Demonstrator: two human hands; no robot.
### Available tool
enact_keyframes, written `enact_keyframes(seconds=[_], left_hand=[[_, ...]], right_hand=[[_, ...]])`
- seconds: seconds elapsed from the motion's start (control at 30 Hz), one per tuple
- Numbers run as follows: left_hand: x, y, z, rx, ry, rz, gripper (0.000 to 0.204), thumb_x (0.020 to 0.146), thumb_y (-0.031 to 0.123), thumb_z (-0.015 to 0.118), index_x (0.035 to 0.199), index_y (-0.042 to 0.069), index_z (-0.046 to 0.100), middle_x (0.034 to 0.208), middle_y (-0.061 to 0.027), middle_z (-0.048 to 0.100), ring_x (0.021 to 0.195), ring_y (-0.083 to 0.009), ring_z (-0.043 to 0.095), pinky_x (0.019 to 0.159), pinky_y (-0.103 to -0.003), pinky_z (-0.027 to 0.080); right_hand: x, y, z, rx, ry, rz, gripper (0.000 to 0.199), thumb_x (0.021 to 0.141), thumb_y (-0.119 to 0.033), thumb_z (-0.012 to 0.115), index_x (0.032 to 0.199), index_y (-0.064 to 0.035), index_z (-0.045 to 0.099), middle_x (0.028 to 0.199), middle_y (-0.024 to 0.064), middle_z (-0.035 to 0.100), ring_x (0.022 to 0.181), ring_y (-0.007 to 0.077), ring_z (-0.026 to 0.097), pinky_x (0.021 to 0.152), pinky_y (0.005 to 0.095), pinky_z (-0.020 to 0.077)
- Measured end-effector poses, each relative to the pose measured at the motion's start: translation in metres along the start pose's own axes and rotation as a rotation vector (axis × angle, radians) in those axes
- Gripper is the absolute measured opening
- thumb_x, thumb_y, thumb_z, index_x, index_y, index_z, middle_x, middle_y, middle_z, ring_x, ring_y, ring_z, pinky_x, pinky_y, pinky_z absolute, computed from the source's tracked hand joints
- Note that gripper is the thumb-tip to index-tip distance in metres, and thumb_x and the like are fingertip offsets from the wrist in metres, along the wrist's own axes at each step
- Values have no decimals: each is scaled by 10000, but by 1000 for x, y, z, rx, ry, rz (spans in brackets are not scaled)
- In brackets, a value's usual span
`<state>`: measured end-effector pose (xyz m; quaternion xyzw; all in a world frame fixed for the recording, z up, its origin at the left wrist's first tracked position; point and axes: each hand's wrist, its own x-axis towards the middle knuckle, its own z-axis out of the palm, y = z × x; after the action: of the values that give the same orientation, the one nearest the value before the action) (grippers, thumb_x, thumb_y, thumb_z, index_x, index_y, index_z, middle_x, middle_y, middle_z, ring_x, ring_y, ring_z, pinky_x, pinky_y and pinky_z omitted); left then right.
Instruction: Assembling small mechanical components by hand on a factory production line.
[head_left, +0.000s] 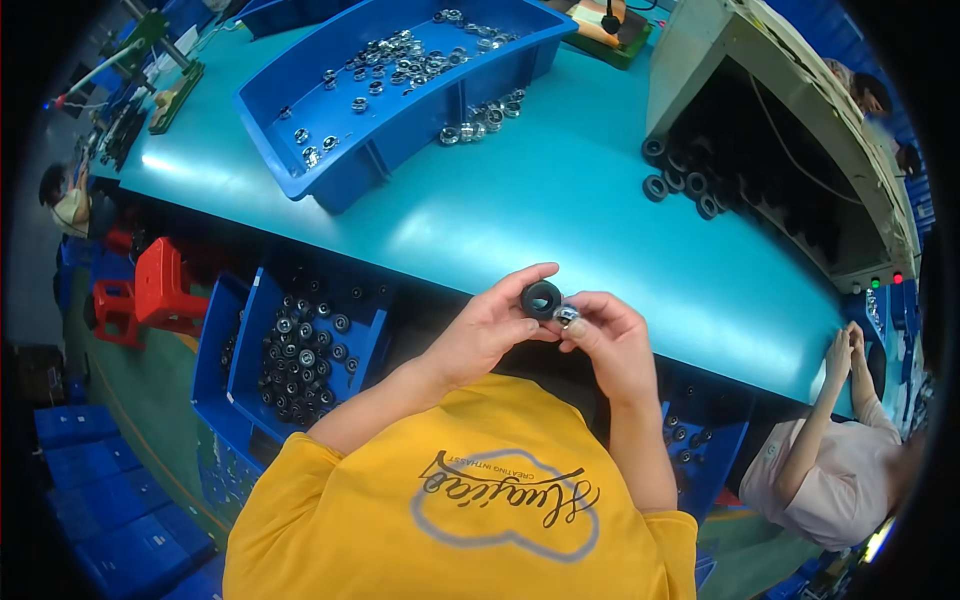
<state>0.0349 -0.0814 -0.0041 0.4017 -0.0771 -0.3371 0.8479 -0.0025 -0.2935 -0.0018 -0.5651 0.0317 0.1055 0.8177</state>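
Note:
My left hand [487, 328] pinches a black rubber ring [529, 298] with an open centre, held up above the near edge of the table. Just right of it, my right hand [612, 345] grips a small shiny metal hub [566, 315] between thumb and fingers. Ring and hub are very close; whether they touch I cannot tell. Loose silver hubs [405, 62] lie in a large blue bin [340, 180] on the table, and several more hubs [480, 125] rest beside it. Black rings [690, 183] are piled at the right.
The black rings spill from a pale box-shaped machine housing [690, 60]. Below the table edge at left, a blue bin [240, 370] holds dark wheels with metal centres [300, 360]; another blue bin [715, 465] is at right. A co-worker [820, 470] sits at right, near red stools [170, 285] opposite.

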Motion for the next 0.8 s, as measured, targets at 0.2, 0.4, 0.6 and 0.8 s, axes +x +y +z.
enact_keyframes(seconds=[0.2, 0.4, 0.6, 0.8], left_hand=[[-1, -5, 16, 274, 86, 53, 507, 1080, 28, 506, 1567, 7, 366, 1356, -126, 571, 1252, -190, 587, 1090, -382, 510], [1, -10, 11, 230, 30, 32, 490, 1069, 24, 527, 1542, 6, 398, 1350, -133, 571, 1250, -189, 591, 1082, -369, 517], [-5, -7, 15, 268, 43, 44, 486, 1070, 138, 609, 1505, -1, 442, 1263, -110, 609, 1185, -170, 619, 1047, -355, 535], [-1, -18, 2, 238, 120, 51, 417, 1084, 215, 611, 1430, 9, 503, 1109, -58, 647, 915, -118, 621, 854, -285, 555]], right_hand=[[-12, 5, 20, -148, 142, -161, 168, 987, 2, 695, 1149, 45, 701, 1088, 88, 675, 959, 147, 714, 784, 260, 626], [-11, 11, 28, -293, 236, -263, 168, 952, 40, 717, 1120, 43, 716, 1058, 64, 601, 970, 149, 713, 795, 253, 646], [-11, 17, 27, -259, 248, -256, 186, 955, 34, 718, 1141, 27, 715, 1035, 47, 599, 898, 110, 669, 755, 238, 632], [-11, 23, 22, -93, 234, -165, 171, 1034, -75, 661, 1165, 6, 736, 1073, 44, 621, 913, 118, 663, 810, 253, 569]])
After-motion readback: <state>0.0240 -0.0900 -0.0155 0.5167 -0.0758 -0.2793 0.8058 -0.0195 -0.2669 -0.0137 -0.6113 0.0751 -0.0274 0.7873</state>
